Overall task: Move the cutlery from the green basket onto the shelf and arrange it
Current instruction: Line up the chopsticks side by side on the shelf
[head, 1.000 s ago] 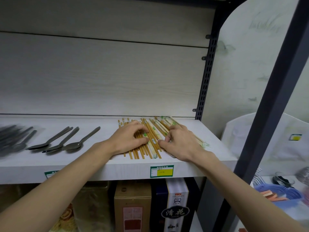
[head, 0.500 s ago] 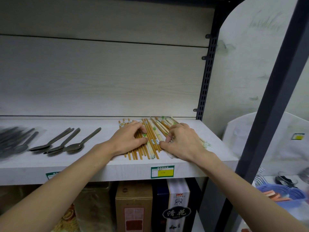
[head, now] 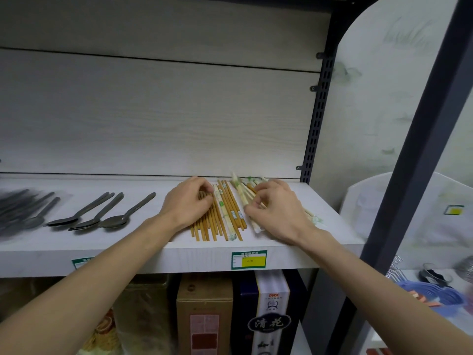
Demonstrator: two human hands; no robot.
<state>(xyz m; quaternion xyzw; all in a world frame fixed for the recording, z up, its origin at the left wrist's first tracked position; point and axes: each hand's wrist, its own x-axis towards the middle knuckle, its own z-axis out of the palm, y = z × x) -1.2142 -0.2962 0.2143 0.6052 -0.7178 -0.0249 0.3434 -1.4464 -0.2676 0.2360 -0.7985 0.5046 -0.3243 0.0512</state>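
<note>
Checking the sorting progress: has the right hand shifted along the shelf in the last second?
Yes. The right hand has drawn slightly right, away from the brown chopsticks, judged against the yellow price label.

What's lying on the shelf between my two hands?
In the head view, brown chopsticks and paper-wrapped ones lie side by side between the left hand and right hand.
</note>
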